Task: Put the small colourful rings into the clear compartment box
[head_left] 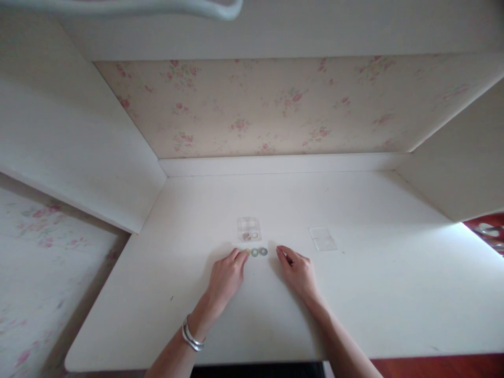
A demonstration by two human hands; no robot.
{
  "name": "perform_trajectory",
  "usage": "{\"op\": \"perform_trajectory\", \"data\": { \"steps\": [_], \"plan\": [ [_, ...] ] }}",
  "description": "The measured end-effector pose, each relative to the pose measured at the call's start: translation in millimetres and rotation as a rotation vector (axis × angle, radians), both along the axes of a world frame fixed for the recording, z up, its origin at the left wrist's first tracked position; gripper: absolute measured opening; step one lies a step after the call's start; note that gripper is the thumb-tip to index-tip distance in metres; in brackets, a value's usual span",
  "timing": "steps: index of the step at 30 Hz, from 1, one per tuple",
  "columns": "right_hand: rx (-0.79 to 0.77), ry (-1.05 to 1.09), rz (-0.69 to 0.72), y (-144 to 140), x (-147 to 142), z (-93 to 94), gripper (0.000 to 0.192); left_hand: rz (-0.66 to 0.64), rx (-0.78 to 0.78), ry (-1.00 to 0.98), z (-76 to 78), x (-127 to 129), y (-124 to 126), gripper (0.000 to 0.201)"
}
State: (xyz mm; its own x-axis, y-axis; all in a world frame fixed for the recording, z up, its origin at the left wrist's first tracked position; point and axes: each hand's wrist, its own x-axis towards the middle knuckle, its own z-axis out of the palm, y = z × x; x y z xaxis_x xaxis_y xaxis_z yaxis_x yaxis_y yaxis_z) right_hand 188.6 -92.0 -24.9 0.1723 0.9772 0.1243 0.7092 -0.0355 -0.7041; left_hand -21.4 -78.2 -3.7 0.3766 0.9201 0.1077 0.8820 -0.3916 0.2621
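Note:
Three small flat ring-shaped pieces, like washers, lie in a row on the white desk. The brassy washer (248,252) is at the left end, with my left hand (228,273) closed and its fingertips on it. A grey washer (254,252) lies in the middle, and a darker washer (263,251) sits at the right end. Just right of the row, my right hand (299,270) is closed, thumb and finger pressed together; anything in the pinch is too small to make out. Behind the row stands a clear divided box (249,229) with a few round pieces in its front compartments.
A clear flat lid (323,239) lies on the white desk (374,294) to the right. White panels (79,121) flank the desk, with floral wallpaper (268,105) behind. A pale curved bar (197,7) crosses the top left. Small dark specks mark the desktop.

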Motion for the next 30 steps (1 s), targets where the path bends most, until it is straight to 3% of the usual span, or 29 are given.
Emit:
{"op": "perform_trajectory", "data": {
  "steps": [5,9,15,21,25,30],
  "plan": [
    [-0.011,0.041,0.010,1,3,-0.3,0.036,0.022,-0.013,-0.178,-2.3,0,-2,0.022],
    [-0.012,0.068,0.006,1,4,-0.4,0.036,0.027,-0.002,-0.304,4.8,3,3,0.023],
    [0.012,0.086,0.017,0,4,0.1,0.036,0.033,-0.009,-0.246,21.0,22,26,0.025],
    [0.021,0.078,0.022,0,4,0.7,0.038,0.011,-0.026,-0.208,22.7,40,45,0.023],
    [0.021,0.078,0.015,0,5,1.3,0.037,0.037,0.006,-0.248,22.4,32,41,0.023],
    [0.018,0.018,0.020,-1,5,-0.2,0.036,0.095,0.023,-0.374,18.7,1,26,0.025]
  ]
}}
